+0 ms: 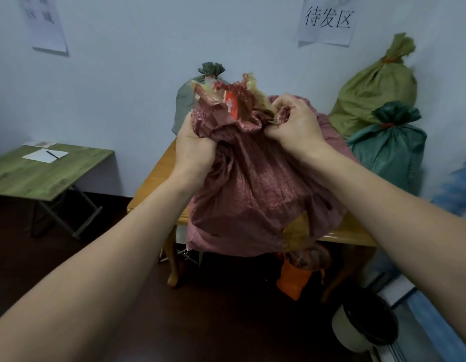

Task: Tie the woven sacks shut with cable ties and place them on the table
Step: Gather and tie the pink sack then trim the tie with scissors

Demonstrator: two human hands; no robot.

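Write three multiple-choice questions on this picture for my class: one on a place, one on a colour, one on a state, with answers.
1. Where does the pen lie? A on the floor; B on the paper on the green table; C in a bucket.
2. What colour is the sack being held? A red; B black; C white.
3. How is that sack's mouth? A tied shut; B sewn shut; C open, gripped by the left hand and right hand.
Answers: B, the pen lies across the paper; A, its weave is dull red; C, both hands bunch its neck and nothing binds it.
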